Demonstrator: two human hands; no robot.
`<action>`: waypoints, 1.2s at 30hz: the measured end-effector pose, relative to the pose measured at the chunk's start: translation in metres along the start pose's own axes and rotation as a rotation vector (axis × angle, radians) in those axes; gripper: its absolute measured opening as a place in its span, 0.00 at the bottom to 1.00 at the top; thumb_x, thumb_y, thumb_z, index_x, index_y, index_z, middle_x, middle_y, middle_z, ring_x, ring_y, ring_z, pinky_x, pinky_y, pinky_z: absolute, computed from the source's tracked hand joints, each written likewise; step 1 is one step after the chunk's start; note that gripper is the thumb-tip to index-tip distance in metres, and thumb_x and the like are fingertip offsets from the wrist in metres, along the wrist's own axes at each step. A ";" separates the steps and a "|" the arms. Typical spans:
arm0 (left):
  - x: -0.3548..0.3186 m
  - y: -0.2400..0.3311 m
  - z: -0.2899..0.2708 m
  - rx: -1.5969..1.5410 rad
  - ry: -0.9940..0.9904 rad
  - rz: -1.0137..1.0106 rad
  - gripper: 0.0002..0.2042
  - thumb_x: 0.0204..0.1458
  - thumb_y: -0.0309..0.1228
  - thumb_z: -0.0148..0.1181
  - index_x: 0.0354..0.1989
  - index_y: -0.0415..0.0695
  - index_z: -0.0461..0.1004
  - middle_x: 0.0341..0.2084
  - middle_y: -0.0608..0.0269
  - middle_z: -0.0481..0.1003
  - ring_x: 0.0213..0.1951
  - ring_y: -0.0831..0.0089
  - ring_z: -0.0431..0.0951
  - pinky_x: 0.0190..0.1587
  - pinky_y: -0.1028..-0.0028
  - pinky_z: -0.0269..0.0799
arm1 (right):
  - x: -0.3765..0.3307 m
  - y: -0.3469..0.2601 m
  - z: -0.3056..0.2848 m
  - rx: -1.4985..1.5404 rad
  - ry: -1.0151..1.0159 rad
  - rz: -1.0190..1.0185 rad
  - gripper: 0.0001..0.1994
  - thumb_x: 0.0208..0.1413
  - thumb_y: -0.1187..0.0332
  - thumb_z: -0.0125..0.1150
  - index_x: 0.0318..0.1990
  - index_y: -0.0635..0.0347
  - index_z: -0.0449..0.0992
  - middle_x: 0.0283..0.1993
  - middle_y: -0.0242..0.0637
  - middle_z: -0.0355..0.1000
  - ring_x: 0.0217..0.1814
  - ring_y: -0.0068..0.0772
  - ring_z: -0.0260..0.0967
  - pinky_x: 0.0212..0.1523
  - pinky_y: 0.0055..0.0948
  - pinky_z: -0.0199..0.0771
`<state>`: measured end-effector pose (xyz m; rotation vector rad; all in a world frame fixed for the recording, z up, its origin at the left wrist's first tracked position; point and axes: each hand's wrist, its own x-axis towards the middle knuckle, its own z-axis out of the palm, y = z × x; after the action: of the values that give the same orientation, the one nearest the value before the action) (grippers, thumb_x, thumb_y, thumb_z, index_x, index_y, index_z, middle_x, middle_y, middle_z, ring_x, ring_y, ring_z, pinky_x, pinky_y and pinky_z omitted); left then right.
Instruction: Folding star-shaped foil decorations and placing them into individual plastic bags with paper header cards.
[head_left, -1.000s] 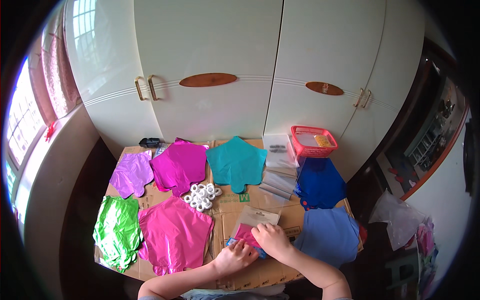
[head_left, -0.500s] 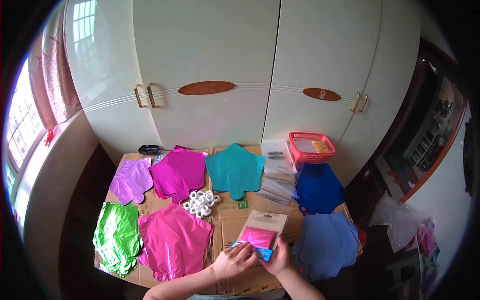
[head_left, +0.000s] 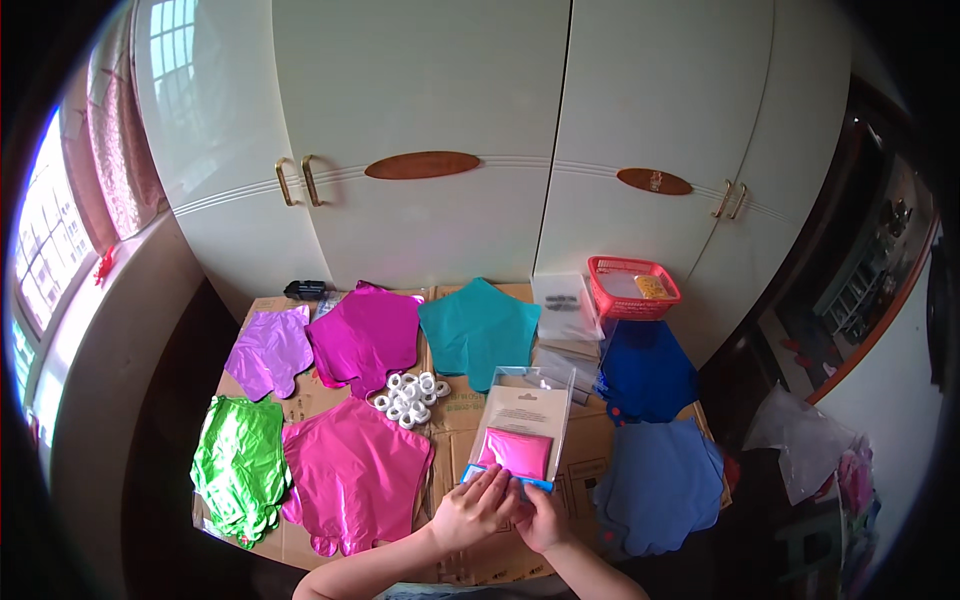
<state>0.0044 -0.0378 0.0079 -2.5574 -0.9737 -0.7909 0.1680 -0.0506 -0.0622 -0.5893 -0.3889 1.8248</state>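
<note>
A clear plastic bag (head_left: pixel 562 400) holds a beige backing card (head_left: pixel 522 405) with a folded pink foil packet (head_left: pixel 516 455) on it. A blue strip (head_left: pixel 540 485) runs along its lower end. My left hand (head_left: pixel 474 512) is closed there, fingers laid together over the strip and the packet's lower edge. Next to it, my right hand (head_left: pixel 541 522) grips the lower right corner, thumb on top and some fingers hidden. Left of the bag lies a large pink foil balloon sheet (head_left: pixel 358 475), and to its right a pile of grey-blue sheets (head_left: pixel 660 490).
White rings (head_left: pixel 408 400) lie in a heap mid-table. Purple (head_left: pixel 268 350), magenta (head_left: pixel 368 335), teal (head_left: pixel 480 330), dark blue (head_left: pixel 650 370) and green foil sheets (head_left: pixel 238 465) surround them on cardboard. A red basket (head_left: pixel 635 310) and stacked clear bags (head_left: pixel 565 300) stand by the cabinet.
The clear bag now extends up around the card, its upper end standing above the card's top. My left fingers have flattened over the lower end, and my right hand has shifted left.
</note>
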 end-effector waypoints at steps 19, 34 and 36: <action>-0.030 -0.012 0.001 -1.931 0.305 -1.184 0.05 0.56 0.25 0.58 0.37 0.36 0.75 0.29 0.61 0.78 0.29 0.76 0.79 0.34 0.78 0.76 | -0.001 -0.028 0.026 -0.360 -0.197 -0.296 0.13 0.58 0.73 0.54 0.51 0.63 0.71 0.50 0.34 0.71 0.52 0.27 0.67 0.56 0.31 0.65; -0.026 -0.003 -0.005 -1.561 0.367 -1.134 0.07 0.57 0.28 0.58 0.33 0.36 0.73 0.24 0.63 0.76 0.25 0.81 0.76 0.29 0.82 0.74 | -0.002 -0.039 0.048 -0.397 -0.038 -0.281 0.08 0.53 0.75 0.62 0.41 0.59 0.75 0.38 0.31 0.75 0.38 0.23 0.72 0.35 0.24 0.78; -0.024 -0.002 -0.007 -1.566 0.388 -1.133 0.07 0.57 0.29 0.58 0.32 0.37 0.73 0.24 0.63 0.76 0.25 0.81 0.76 0.28 0.82 0.73 | -0.001 -0.040 0.048 -0.423 -0.033 -0.294 0.08 0.53 0.75 0.63 0.41 0.59 0.75 0.37 0.31 0.75 0.36 0.22 0.73 0.33 0.23 0.78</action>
<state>-0.0149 -0.0519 -0.0007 -2.0543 -2.1952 -3.1960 0.1716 -0.0377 -0.0013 -0.7468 -0.8506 1.4775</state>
